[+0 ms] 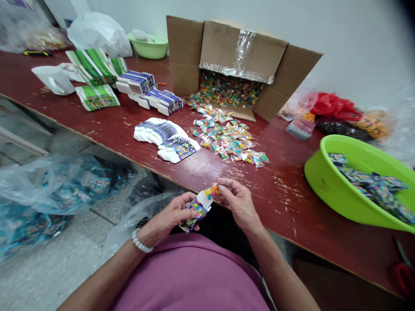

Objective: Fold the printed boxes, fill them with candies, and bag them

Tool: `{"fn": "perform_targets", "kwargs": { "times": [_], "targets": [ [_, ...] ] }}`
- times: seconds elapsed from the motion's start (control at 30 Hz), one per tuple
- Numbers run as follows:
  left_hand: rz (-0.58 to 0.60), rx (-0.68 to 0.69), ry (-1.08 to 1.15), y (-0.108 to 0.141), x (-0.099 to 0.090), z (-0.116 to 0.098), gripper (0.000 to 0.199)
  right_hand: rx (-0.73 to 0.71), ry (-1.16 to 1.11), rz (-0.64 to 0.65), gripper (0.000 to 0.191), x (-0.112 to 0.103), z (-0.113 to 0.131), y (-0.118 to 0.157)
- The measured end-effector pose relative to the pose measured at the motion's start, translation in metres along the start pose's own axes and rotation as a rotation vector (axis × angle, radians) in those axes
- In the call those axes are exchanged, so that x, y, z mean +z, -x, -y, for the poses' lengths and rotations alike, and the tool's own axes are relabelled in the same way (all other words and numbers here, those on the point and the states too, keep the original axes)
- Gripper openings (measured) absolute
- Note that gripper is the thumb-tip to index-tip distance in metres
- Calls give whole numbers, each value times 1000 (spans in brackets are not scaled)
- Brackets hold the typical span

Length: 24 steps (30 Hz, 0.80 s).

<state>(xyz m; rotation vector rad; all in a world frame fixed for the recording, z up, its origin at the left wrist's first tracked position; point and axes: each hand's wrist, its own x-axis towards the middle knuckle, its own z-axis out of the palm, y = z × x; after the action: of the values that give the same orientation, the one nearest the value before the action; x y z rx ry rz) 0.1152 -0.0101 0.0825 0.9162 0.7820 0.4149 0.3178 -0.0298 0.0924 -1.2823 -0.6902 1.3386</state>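
Observation:
My left hand (171, 216), with a beaded bracelet at the wrist, grips a small purple printed box (195, 212) whose white flap stands open. At the box's mouth, my right hand (238, 202) pinches a small packet of orange, yellow and teal candy (212, 190). Beyond my hands, a fanned row of flat printed boxes (177, 140) lies on the red table (207, 172). A spread of small candy packets (230, 138) lies in front of an opened cardboard box (243, 56) full of more packets.
On the right stands a green basin (343, 194) with filled purple boxes; red-handled scissors (402, 268) lie below it. Bundled green boxes (97, 97), bundled purple boxes (165, 101) and a white mug (55, 80) are at the back left. Plastic bags (61, 185) lie on the left.

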Motion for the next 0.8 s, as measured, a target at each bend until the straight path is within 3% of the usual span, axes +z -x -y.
{"fn": "perform_targets", "kwargs": {
  "times": [0.57,0.8],
  "targets": [
    [17,36,19,-1,4,3,29,-28,49,-31,40,-6,-1,5],
    [-48,67,44,-4,8,5,31,-305,421,110,22,-3,-7,13]
  ]
}}
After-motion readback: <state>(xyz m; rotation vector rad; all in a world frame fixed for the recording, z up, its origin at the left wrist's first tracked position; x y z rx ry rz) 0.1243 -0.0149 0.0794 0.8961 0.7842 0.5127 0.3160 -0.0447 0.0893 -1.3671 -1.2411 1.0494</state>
